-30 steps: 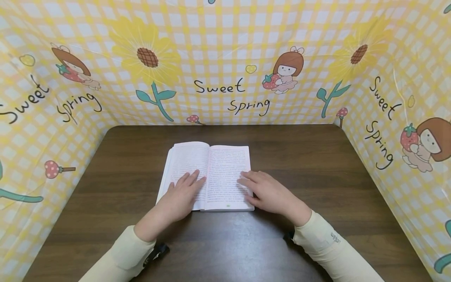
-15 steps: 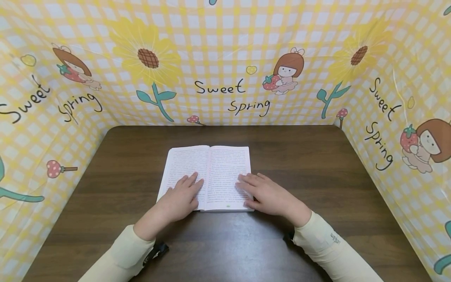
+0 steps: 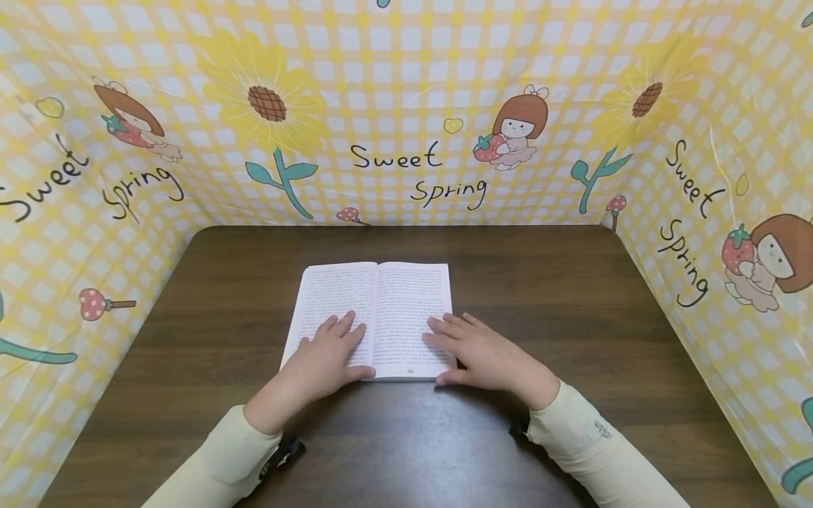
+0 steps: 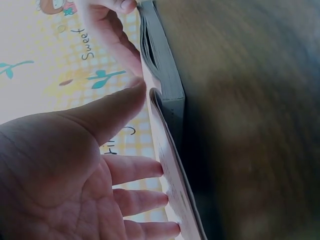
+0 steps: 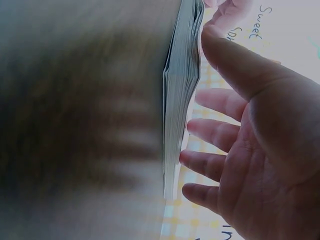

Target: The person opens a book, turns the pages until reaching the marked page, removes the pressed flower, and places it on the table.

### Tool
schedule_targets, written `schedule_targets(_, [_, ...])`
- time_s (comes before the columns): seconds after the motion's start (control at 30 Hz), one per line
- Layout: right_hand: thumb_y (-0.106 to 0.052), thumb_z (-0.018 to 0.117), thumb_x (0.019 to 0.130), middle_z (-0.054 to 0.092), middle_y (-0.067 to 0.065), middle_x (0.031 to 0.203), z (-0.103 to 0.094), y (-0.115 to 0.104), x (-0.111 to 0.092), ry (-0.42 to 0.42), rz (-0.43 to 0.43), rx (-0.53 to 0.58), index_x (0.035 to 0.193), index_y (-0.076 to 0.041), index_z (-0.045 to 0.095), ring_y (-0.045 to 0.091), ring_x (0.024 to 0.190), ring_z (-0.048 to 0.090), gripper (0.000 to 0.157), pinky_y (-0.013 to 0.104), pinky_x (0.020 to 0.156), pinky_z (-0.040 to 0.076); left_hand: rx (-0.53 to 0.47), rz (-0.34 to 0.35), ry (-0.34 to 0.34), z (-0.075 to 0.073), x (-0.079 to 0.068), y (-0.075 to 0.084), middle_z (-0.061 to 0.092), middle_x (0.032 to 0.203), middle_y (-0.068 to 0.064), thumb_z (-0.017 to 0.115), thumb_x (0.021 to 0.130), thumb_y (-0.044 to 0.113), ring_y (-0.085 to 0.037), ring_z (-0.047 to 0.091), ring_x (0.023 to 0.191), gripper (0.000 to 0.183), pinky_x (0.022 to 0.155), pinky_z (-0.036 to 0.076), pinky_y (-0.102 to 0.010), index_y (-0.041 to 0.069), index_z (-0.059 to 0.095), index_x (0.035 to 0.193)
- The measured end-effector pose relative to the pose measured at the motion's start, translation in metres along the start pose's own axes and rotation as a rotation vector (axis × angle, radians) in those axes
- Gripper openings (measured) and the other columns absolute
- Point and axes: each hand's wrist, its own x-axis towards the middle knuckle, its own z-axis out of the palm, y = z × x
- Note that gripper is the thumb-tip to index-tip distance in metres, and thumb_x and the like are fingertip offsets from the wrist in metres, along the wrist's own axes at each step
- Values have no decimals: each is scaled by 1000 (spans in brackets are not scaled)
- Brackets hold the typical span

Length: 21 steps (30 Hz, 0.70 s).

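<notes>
An open book (image 3: 406, 303) with printed text lies flat on the table in the head view. My left hand (image 3: 325, 358) rests on its left page, fingers spread, the thumb reaching to the bottom of the spine. Over the right page's outer edge lies my right hand (image 3: 489, 355), its fingers straight on the paper and the thumb by the lower right corner. In the left wrist view, fingertips (image 4: 159, 198) touch the thin left side of the book. The right wrist view shows the thick page block (image 5: 180, 100) beside the fingertips (image 5: 186, 156). Neither hand grips anything.
The dark brown wooden table (image 3: 540, 282) carries the book near its middle. Yellow checked cloth (image 3: 406, 92) printed with flowers and figures hangs at the back and both sides. Each wrist bears a black strap, seen at the left cuff as a strap (image 3: 282, 457).
A raised leaf on the left side of the book has settled flat. My left thumb has stretched out toward the spine, and my right thumb has moved down to the book's bottom corner.
</notes>
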Motion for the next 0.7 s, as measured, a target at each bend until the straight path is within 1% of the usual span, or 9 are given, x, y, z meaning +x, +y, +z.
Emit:
schedule_targets(0.1, [-60, 69, 91, 35, 7, 166, 0, -1, 0, -3, -3, -5, 156, -19, 45, 33, 154, 31, 81, 58, 123, 22, 8, -1, 5, 1, 0, 1, 33, 165, -19, 75, 87, 58, -49, 32, 148, 85, 97, 34, -83, 10, 49, 153])
schedule_targets(0.27, [-61, 69, 90, 35, 7, 166, 0, -2, 0, -17, 3, -27, 156, -19, 46, 33, 154, 29, 81, 58, 123, 22, -1, -7, 12, 0, 0, 2, 33, 164, -20, 76, 87, 56, -50, 31, 148, 85, 97, 34, -84, 9, 49, 152])
schedule_targets(0.47, [-57, 70, 92, 35, 7, 165, -1, -3, 0, -28, 12, -24, 155, -20, 48, 33, 154, 30, 77, 57, 124, 21, -6, -17, 8, 1, -1, 3, 33, 164, -21, 76, 87, 55, -50, 30, 149, 84, 98, 32, -84, 9, 49, 152])
schedule_targets(0.7, [-55, 67, 95, 38, 7, 164, -6, -1, -2, -37, -3, -1, 152, -20, 52, 33, 153, 31, 69, 59, 123, 22, -17, -17, 7, -1, -1, 4, 31, 165, -21, 76, 87, 54, -49, 28, 150, 85, 99, 31, -84, 9, 48, 153])
